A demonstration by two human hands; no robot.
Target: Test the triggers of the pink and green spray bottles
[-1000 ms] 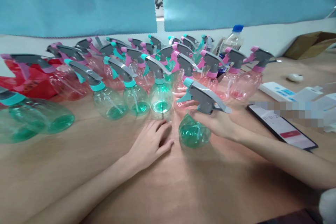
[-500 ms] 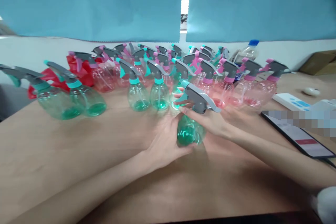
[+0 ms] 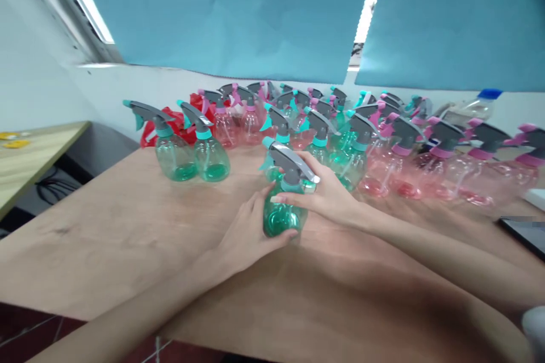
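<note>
Cupping a glossy, round-bellied green plastic trigger-spray bottle (image 3: 283,218) low down with a half-curled left hand (image 3: 247,228); gripping it just below its turquoise collar (image 3: 292,186) with a loosely wrapped right hand (image 3: 330,191); holding it at the wood-grain tabletop (image 3: 123,249), before clustered pink spray bottles (image 3: 224,129) and a crumpled red bag (image 3: 180,130).

Bright slit (image 3: 369,11); soft shadows across table (image 3: 383,295); slight blur.

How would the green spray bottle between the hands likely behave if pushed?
The bottle is probably light, looking like see-through plastic. It might tip, since its bulky spray head sits high. Being shiny, it could feel slippery.
</note>
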